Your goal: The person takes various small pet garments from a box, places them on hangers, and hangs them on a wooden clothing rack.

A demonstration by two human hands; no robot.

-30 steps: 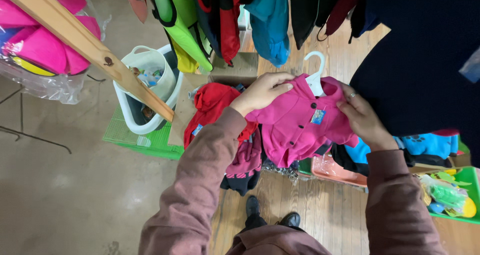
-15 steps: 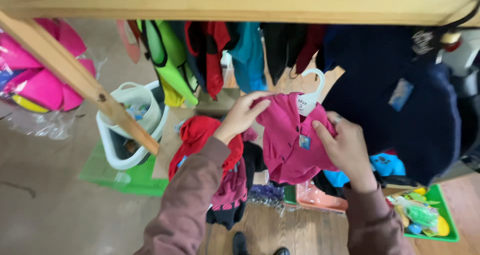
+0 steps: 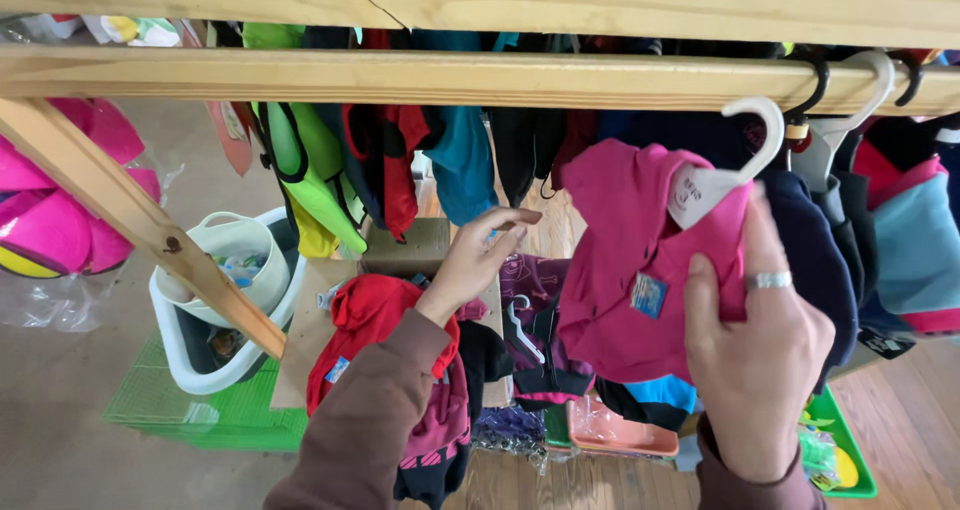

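Observation:
My right hand [image 3: 757, 345] grips a small pink garment [image 3: 625, 260] on a white hanger [image 3: 735, 165], raised close under the wooden rail [image 3: 480, 78]. The hanger's hook is just below the rail, not over it. My left hand [image 3: 480, 255] is off the garment, fingers apart, in front of the hanging clothes and holding nothing. Over my left forearm hang a red garment [image 3: 375, 320] and darker clothes [image 3: 470, 390].
Green, red, teal and dark garments [image 3: 390, 160] hang from the rail. A slanted wooden brace [image 3: 130, 215] runs at left above white baskets [image 3: 215, 300] on a green mat. Pink items [image 3: 60, 210] lie far left. Trays [image 3: 620, 430] sit on the wood floor.
The pink garment has risen toward the rail and shifted right. My left hand has let go of it; only my right hand holds it now. The view has tilted up.

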